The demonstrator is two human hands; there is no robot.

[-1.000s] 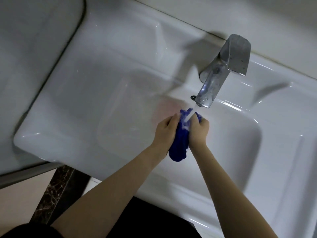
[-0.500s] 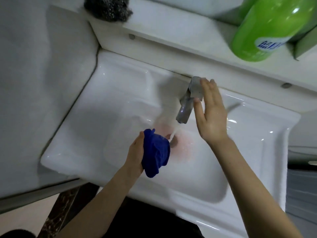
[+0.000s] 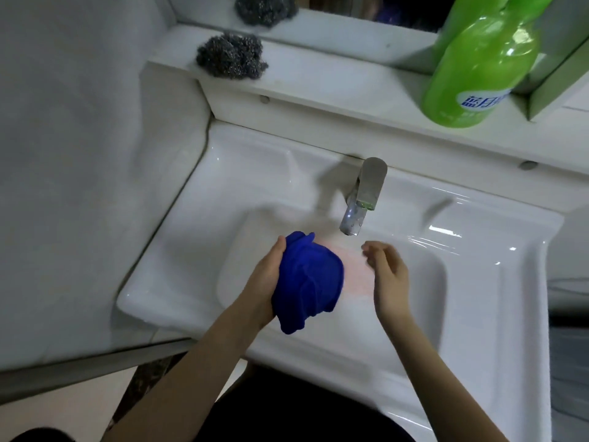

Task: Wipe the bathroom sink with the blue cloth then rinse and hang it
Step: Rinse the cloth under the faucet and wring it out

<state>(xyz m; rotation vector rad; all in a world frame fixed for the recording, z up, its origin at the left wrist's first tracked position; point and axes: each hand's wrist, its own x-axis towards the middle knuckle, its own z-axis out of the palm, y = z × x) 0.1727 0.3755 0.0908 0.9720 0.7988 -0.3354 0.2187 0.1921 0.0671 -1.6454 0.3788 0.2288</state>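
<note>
A bunched blue cloth [image 3: 307, 279] hangs over the white sink's basin [image 3: 424, 288], gripped from its left side by my left hand [image 3: 266, 277]. My right hand [image 3: 387, 275] hovers to the right of the cloth, fingers loosely apart and holding nothing, just below the spout of the chrome tap [image 3: 363, 199]. No water stream shows under the spout. A faint pinkish patch lies on the basin floor between my hands.
A white shelf [image 3: 318, 84] runs behind the sink, carrying a steel wool scourer [image 3: 231, 55] on the left and a green bottle [image 3: 478, 65] on the right. A mirror edge sits above it. A grey wall closes off the left side.
Both hands held the cloth under running water; then my right hand went up to the tap handle and has now come back down beside the cloth. The water has stopped.
</note>
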